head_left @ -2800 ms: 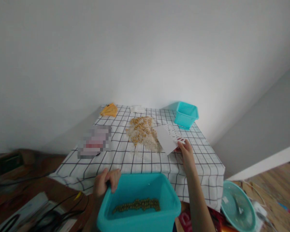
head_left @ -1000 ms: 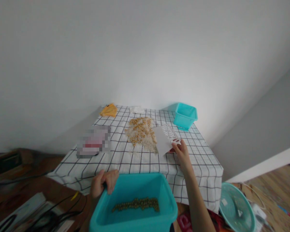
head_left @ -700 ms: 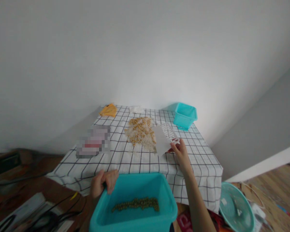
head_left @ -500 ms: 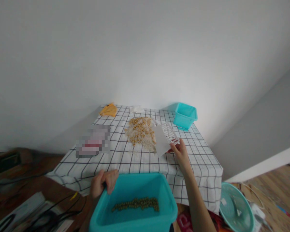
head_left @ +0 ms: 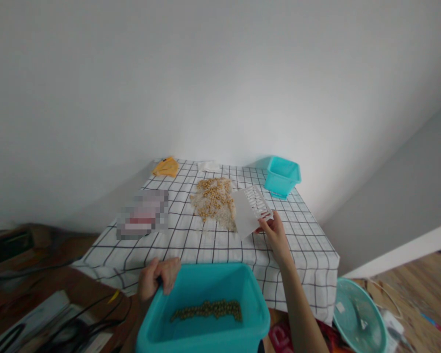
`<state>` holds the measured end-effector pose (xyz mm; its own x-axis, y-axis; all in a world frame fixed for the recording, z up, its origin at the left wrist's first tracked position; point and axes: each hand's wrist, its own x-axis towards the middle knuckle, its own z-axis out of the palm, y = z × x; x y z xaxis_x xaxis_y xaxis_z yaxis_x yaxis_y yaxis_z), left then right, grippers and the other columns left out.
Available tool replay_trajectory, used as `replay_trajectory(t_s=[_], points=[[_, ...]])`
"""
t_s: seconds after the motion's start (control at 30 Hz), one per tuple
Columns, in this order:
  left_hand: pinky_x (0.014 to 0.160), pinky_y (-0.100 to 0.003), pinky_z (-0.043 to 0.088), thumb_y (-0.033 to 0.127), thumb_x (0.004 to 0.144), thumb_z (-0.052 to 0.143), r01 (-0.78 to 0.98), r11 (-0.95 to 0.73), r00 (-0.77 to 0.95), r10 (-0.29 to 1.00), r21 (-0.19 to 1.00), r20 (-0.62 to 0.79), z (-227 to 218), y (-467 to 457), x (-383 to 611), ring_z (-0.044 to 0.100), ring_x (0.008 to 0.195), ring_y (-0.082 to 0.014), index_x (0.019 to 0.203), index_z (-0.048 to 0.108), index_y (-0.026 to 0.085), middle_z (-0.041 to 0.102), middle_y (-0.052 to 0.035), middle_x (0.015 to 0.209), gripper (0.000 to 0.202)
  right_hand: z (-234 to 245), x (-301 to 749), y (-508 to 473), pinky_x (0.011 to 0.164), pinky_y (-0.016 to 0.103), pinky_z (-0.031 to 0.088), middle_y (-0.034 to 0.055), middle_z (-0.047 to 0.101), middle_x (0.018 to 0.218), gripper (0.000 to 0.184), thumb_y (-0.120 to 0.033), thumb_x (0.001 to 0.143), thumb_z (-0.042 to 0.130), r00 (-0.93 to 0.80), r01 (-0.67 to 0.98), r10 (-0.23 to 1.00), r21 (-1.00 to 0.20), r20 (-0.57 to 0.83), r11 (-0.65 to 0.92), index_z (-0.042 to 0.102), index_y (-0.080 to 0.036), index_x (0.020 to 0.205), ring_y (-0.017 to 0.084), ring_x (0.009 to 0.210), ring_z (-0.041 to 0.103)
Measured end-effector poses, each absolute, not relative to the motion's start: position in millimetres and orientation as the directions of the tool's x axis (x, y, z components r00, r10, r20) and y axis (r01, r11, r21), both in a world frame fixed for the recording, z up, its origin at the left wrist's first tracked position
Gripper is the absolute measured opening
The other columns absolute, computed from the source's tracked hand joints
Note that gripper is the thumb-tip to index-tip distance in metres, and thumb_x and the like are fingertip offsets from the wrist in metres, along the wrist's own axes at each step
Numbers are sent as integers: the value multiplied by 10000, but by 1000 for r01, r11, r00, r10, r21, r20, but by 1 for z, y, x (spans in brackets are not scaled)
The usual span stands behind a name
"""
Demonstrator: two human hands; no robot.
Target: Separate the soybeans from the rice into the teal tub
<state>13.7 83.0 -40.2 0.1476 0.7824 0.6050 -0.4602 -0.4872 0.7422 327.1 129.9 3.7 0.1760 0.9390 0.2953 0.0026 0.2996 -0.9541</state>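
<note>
My right hand (head_left: 274, 229) is closed on the lower right edge of a flat white plastic scraper (head_left: 246, 215) with rows of slots along one side. Its left edge touches a heap of yellow beans mixed with pale grains (head_left: 215, 201) on the checked tablecloth (head_left: 202, 250). My left hand (head_left: 159, 277) is closed over the left rim of a large turquoise plastic bin (head_left: 206, 279) at the table's near edge. In the bottom of that bin lies a strip of greenish beans (head_left: 213, 310).
A smaller turquoise basket (head_left: 282, 174) stands at the back right. At the back left are a yellow cloth (head_left: 166, 167) and a white crumpled piece (head_left: 208, 166). A blurred-out package (head_left: 143, 215) lies on the left. Cables (head_left: 81, 323) and a round teal-rimmed bin (head_left: 360, 314) are on the floor.
Almost nothing differs. Both hands keep their grip and the scraper stays at the heap's right side; the view has shifted very slightly.
</note>
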Motion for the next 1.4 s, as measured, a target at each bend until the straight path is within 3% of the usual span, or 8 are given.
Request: replay_trajectory(t_s=[0.63,0.87,1.13,1.4], points=[[503,-352,336,322,1084,190,-459,-498,136,779,736,612,-40,83,18,398,360,-131,453,511,207,472,17,355,718,2,326,130,579,273,564,-4,710,862,209,-381,886,701,69,-4,930,-932,361,362,569,-259,993,152,651,669],[504,-362,333,324,1086,185,-443,-497,144,783,746,606,-39,81,16,407,367,-127,458,491,199,475,14,364,710,4,327,131,552,275,558,6,712,897,254,-413,844,710,281,-7,899,-936,336,352,576,-244,978,144,628,649],[486,-370,325,339,1087,200,-436,-507,142,777,744,613,-41,83,17,402,356,-128,447,473,194,457,8,347,711,-6,338,137,550,282,541,14,703,862,325,-444,770,733,489,-62,847,-961,207,271,552,-229,934,147,618,617],[476,-363,323,344,1086,199,-420,-509,133,785,751,606,-40,81,17,406,362,-125,442,464,191,460,12,351,713,-3,331,137,559,289,560,20,722,845,340,-483,794,729,288,1,930,-971,230,240,561,-247,971,179,660,670]])
